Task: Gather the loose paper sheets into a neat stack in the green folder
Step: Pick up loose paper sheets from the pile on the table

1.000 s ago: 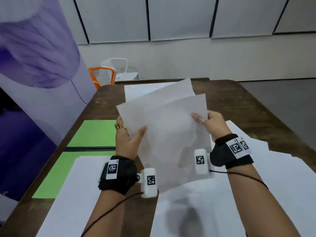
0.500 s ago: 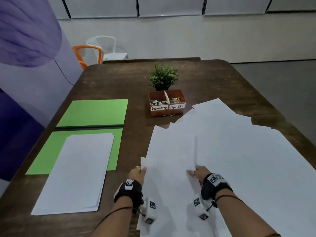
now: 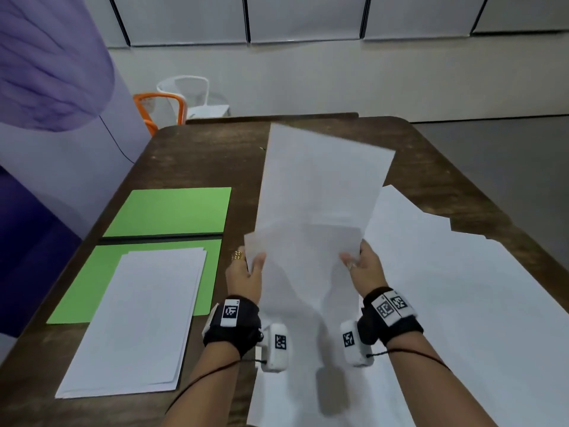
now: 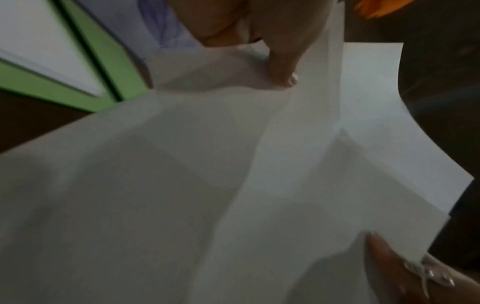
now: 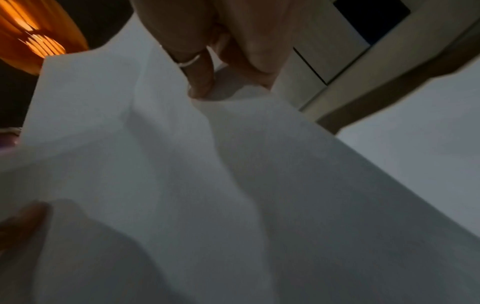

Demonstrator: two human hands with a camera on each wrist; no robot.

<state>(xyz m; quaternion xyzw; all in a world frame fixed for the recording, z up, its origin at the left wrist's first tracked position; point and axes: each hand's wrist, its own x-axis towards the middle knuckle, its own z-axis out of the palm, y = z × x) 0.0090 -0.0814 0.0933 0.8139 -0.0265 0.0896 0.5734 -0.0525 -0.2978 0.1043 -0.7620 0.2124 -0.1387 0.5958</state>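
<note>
Presently we find the left hand (image 3: 244, 277) pinching the near left edge of a small batch of held sheets (image 3: 320, 208), thumb on the upper face and fingers behind. Our right hand (image 3: 365, 266) grips the near right edge in like fashion, its thumb on top. Both hands are therefore closed on the paper, not released.

We note the batch is raised above the table (image 3: 200, 152), tilted up and away from us, its long axis running near to far with the far end leaning slightly right. In the left wrist view one sheet is skewed against the others, so the edges are not yet flush.

To our right, more loose sheets (image 3: 462, 288) lie fanned across the table. To our left the green folder (image 3: 172, 211) lies open, and a stack (image 3: 138, 322) rests on its near leaf, overhanging the near edge, long axis likewise near to far.

In our judgement, the step in hand is squaring the batch before transfer. We would tap the near short edge on the table, keep both grips light so the sheets can slide level, then carry the batch left and lay it on the stack with the same orientation.
</note>
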